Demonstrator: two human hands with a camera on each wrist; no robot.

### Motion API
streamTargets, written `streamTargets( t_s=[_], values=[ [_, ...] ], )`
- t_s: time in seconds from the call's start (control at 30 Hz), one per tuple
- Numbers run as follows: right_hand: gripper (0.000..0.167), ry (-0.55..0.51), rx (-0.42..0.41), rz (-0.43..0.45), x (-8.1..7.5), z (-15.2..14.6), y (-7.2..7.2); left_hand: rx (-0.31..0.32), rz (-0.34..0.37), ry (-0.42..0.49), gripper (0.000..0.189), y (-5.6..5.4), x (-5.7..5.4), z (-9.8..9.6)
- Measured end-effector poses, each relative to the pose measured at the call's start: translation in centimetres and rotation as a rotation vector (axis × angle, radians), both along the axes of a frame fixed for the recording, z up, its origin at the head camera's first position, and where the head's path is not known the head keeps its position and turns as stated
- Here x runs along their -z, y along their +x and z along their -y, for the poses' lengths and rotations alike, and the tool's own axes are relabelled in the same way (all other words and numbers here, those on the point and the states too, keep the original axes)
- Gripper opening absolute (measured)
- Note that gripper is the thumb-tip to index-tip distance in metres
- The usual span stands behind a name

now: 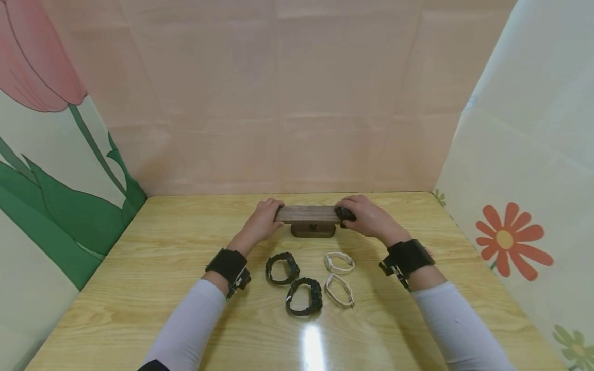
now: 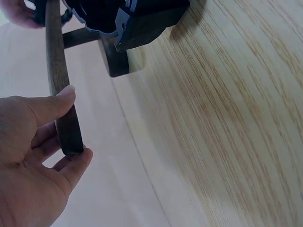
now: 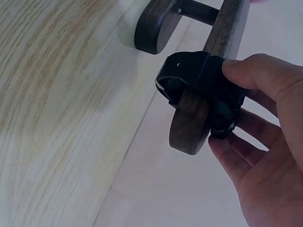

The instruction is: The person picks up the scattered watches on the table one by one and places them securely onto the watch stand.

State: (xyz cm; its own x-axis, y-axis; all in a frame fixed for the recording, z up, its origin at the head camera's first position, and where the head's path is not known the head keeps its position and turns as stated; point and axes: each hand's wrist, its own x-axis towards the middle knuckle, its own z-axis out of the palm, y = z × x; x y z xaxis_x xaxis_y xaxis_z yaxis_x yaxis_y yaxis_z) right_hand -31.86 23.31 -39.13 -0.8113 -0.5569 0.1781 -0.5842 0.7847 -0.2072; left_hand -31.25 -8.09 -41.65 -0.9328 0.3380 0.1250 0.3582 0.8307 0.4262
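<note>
A dark wooden T-bar watch stand (image 1: 308, 214) stands toward the back of the table, its round-ended base (image 1: 313, 230) below the bar. My left hand (image 1: 260, 224) grips the left end of the bar, thumb on one face and fingertips at the end in the left wrist view. With my right hand (image 1: 368, 216) I hold a black watch (image 3: 206, 78) at the bar's other end. Its closed strap loops around the bar, and the bar's bare tip (image 3: 189, 125) sticks out past it. My thumb and fingers pinch the watch in the right wrist view.
Two black watches (image 1: 282, 268) (image 1: 304, 297) lie in front of the stand, between my forearms. To their right are two slim white watches (image 1: 340, 263) (image 1: 340, 290). Behind the wooden table (image 1: 185, 226) hangs a pinkish cloth; flower-printed panels (image 1: 510, 154) flank both sides.
</note>
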Motion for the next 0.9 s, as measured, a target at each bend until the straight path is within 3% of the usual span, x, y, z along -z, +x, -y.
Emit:
streamTargets(
  t_s=[0.9],
  values=[
    [0.046, 0.013, -0.017, 0.010, -0.1, 1.1, 0.1, 0.001, -0.004, -0.006, 0.054, 0.1, 0.1, -0.2]
  ],
)
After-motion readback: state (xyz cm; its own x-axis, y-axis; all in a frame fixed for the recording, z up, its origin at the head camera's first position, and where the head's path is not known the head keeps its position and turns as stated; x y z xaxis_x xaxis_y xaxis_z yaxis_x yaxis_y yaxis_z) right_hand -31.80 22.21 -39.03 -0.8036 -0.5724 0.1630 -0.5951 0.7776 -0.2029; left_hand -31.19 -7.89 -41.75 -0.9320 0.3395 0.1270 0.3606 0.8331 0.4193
